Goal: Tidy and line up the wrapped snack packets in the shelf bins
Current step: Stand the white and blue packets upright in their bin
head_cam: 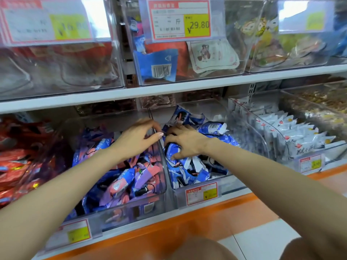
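Two clear bins stand side by side on the lower shelf. The left bin (159, 177) holds a jumble of pink, purple and blue snack packets (120, 181). In the middle bin (176, 201) lie blue-and-white packets (189, 173), piled unevenly. My right hand (185, 141) lies on that pile, its fingers and thumb curled round some of the blue-and-white packets. My left hand (139, 137) hovers over the wall between the two bins. Its thumb and forefinger pinch together at a packet's edge right beside my right hand.
White packets (293, 136) stand in rows in the bin on the right, red packets (15, 166) fill the one on the left. The shelf (169, 87) above carries clear bins with price tags (180, 19) and hangs low. An orange ledge (187, 218) runs along the front.
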